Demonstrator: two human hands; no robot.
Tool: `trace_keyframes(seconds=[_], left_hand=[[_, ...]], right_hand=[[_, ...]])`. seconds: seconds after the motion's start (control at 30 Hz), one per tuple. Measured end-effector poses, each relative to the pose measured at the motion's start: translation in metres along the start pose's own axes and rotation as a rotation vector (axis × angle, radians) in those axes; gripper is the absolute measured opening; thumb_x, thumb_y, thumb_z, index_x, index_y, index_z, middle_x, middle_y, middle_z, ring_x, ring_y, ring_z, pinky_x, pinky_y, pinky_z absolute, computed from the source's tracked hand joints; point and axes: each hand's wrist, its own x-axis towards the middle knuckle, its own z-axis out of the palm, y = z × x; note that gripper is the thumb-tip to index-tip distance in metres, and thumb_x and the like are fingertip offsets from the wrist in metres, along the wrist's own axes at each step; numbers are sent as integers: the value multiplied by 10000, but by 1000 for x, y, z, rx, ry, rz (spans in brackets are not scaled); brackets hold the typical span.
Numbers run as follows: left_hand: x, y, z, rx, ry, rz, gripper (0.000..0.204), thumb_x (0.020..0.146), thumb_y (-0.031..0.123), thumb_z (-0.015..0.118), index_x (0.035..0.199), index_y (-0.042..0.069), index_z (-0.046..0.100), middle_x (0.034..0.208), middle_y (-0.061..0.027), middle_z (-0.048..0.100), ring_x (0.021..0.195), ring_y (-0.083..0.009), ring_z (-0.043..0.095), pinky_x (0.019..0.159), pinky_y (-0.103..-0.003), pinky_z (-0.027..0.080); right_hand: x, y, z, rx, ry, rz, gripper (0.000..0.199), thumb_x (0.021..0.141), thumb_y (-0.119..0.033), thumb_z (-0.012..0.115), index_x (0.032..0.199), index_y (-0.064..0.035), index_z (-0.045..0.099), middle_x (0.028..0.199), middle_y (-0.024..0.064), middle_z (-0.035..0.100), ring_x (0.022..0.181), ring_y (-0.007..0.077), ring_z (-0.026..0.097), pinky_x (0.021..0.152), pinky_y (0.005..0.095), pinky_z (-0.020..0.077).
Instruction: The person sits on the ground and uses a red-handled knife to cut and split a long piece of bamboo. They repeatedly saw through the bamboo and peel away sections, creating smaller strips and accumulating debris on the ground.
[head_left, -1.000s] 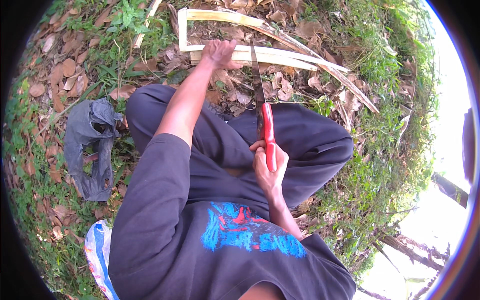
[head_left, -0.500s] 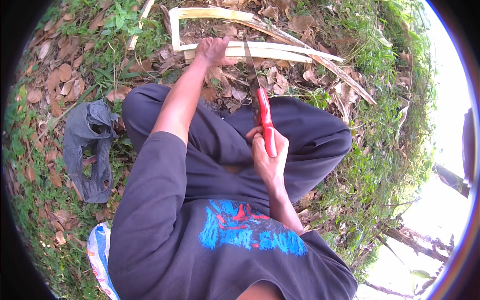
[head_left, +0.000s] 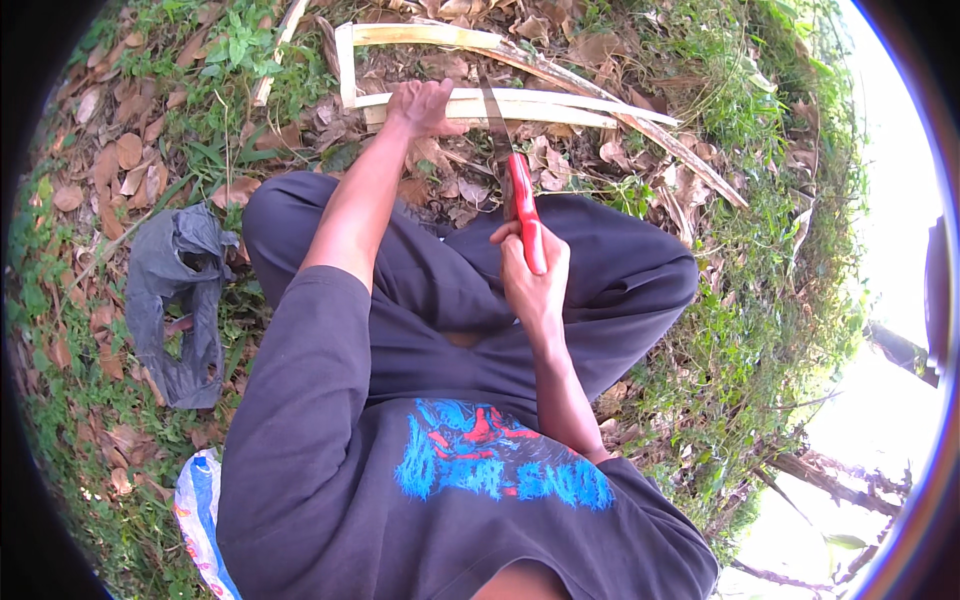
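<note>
My right hand [head_left: 535, 280] is wrapped around the red handle of a handsaw [head_left: 522, 195]. The saw's dark blade points away from me and lies across a pale wooden strip [head_left: 548, 103]. To the left of the blade, my left hand [head_left: 420, 108] presses down on that strip and grips it, its fingers partly hidden. A second pale strip lies just below the first, on my side. Farther off, another long strip [head_left: 420, 35] runs to the right and becomes a darker, rough piece [head_left: 590, 85]. A short upright-looking piece [head_left: 346, 65] joins the strips at their left ends.
Dry leaves and grass cover the ground. A black plastic bag [head_left: 205, 340] lies left of my crossed legs [head_left: 590, 270], and a blue and white bag [head_left: 203, 500] is near my left side. Another wooden strip [head_left: 282, 50] lies at the far left. Branches [head_left: 830, 485] show at the right.
My right hand has pushed the saw forward, away from me and slightly left, so its handle is nearer the strip. My left hand stays on the wood, which has shifted very slightly.
</note>
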Motion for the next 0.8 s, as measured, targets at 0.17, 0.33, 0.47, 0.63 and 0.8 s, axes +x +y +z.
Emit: trace_keyframes(seconds=[0.17,0.33,0.47,0.63,0.8], left_hand=[[-1,-6,10,46,56,20,801,662,822,703,1000,109,564,652,-53,653,577,-167,672,509,-377,572],[1,-2,-2,-48,-49,-50,724,623,703,799,967,97,603,754,-124,721,692,-284,738,603,-458,594],[-1,-1,-2,-58,33,-6,738,609,700,806,987,96,614,766,-99,721,678,-258,733,602,-440,590],[-3,-4,11,-3,110,8,741,609,750,778,975,132,598,737,-71,725,634,-220,718,569,-410,590],[-1,-2,1,-75,25,-10,711,630,702,801,935,89,608,765,-124,731,664,-251,726,574,-428,589]], right_hand=[[-30,-8,-5,9,-26,55,127,884,-27,563,833,37,660,592,-4,525,537,43,461,503,250,385],[-26,-16,-7,26,-24,23,135,882,-25,551,837,40,660,591,3,531,533,54,471,510,247,394],[10,-5,-5,-67,-36,-17,163,895,-53,545,833,38,666,586,20,543,524,64,469,508,264,396],[-43,-13,-23,36,-55,69,130,899,-22,542,844,38,644,600,-29,505,544,25,456,502,225,375],[-19,-16,-5,13,-32,24,136,905,-21,543,838,42,644,598,-12,513,534,37,443,492,242,370]])
